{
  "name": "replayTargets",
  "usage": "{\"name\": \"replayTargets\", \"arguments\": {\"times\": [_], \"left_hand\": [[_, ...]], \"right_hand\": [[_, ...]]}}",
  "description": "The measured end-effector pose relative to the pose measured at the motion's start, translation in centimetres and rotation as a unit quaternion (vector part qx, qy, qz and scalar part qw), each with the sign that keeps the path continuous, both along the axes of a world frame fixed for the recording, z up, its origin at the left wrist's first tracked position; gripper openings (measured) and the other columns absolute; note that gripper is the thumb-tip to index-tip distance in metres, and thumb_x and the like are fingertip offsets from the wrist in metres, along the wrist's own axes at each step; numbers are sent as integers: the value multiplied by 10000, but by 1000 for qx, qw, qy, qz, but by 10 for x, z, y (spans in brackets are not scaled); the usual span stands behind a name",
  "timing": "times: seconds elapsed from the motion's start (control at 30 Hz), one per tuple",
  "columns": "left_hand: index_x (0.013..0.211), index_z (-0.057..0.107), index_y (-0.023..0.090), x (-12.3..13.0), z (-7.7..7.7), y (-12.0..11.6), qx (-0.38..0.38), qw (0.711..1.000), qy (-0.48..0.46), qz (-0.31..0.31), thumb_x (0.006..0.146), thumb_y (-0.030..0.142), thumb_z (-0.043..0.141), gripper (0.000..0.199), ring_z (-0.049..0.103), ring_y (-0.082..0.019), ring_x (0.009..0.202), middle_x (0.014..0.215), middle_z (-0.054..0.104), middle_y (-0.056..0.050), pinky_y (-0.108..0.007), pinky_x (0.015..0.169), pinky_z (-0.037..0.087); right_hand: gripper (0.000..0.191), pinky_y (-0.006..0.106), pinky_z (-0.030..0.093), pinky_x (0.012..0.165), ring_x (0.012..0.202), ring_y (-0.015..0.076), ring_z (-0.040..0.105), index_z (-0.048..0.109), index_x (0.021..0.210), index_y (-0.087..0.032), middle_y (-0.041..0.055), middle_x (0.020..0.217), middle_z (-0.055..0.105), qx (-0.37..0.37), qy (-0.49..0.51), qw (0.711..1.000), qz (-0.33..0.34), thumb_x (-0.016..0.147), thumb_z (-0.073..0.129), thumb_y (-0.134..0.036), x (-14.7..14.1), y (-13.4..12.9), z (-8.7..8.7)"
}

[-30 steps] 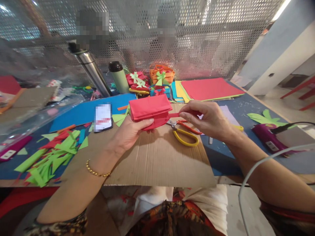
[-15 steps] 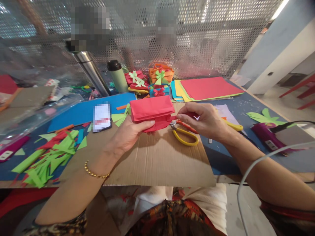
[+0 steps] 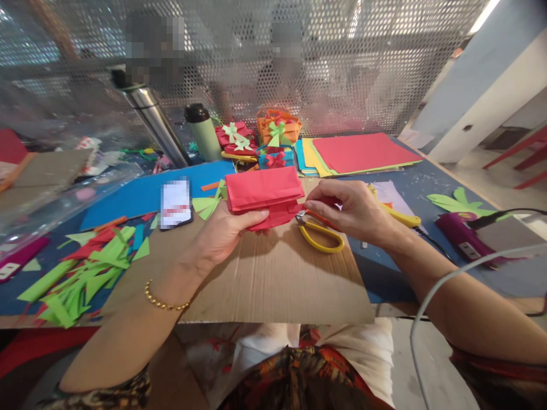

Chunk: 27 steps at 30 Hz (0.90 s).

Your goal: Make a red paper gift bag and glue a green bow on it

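Note:
A folded red paper piece (image 3: 264,189) is held up above the brown cardboard (image 3: 273,285), its flap side facing me. My left hand (image 3: 228,230) grips its lower left part, with the thumb on the front. At its right edge my right hand (image 3: 350,210) pinches a narrow red paper strip (image 3: 301,206) between thumb and fingertips. Scissors with yellow handles (image 3: 322,239) lie on the cardboard below my right hand. A red-orange handle (image 3: 323,219) shows beside them, partly hidden by that hand.
Green and red paper scraps (image 3: 94,265) lie at left, near a phone (image 3: 176,205). Behind are a steel flask (image 3: 158,125), a green bottle (image 3: 204,134), small decorated paper bags (image 3: 278,131) and coloured sheets (image 3: 367,154). A grey cable (image 3: 431,299) crosses my right forearm.
My right fingertips have shifted very slightly left, closer to the red paper piece. My left hand keeps its hold, and the view has moved a little.

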<state>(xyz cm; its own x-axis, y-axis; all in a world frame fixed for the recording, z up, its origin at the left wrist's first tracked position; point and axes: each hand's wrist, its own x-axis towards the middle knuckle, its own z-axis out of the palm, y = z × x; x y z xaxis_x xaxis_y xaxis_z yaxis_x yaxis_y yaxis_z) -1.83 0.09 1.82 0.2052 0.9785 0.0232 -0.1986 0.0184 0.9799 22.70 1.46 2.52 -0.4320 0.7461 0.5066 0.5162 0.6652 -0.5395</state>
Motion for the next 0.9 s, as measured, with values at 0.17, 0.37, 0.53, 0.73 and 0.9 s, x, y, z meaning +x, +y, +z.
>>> {"name": "replayTargets", "arguments": {"times": [0.17, 0.37, 0.53, 0.73, 0.9], "left_hand": [[1000, 798, 184, 1, 1, 0, -1, 1000, -9, -4, 611, 227, 938, 416, 716, -207, 766, 968, 803, -61, -281, 553, 593], [951, 804, 180, 2, 3, -1, -8, 1000, -20, 1, 582, 207, 950, 398, 711, -193, 762, 931, 802, -52, -268, 563, 600], [967, 801, 170, 2, 2, -1, 1, 1000, -16, -4, 583, 219, 958, 418, 707, -190, 741, 928, 801, -58, -267, 552, 595], [1008, 797, 169, 1, 1, -1, 5, 1000, -2, -3, 606, 235, 951, 435, 718, -197, 764, 976, 806, -63, -275, 573, 601], [1023, 795, 171, 1, 0, -1, 4, 1000, 9, 1, 617, 264, 948, 444, 722, -204, 771, 1009, 808, -71, -287, 584, 602]], "right_hand": [[244, 293, 396, 623, 650, 132, 519, 688, 791, -194, 8, 690, 629, 3, 5, 1000, -2, 983, 640, -337, -1, -1, -1], [229, 298, 398, 638, 662, 134, 527, 685, 796, -196, 6, 699, 629, 8, -1, 1000, 0, 985, 642, -317, 0, -2, -1], [249, 296, 401, 650, 668, 131, 532, 671, 776, -194, 5, 701, 626, 4, -2, 1000, 3, 987, 640, -321, -1, -2, -1], [227, 285, 391, 642, 645, 122, 517, 663, 767, -189, -5, 687, 613, 17, -2, 1000, 4, 974, 638, -280, -1, -2, -1], [214, 283, 385, 628, 631, 118, 503, 674, 774, -183, -6, 679, 613, 17, -4, 1000, -2, 967, 641, -268, -2, -2, 0]]}}
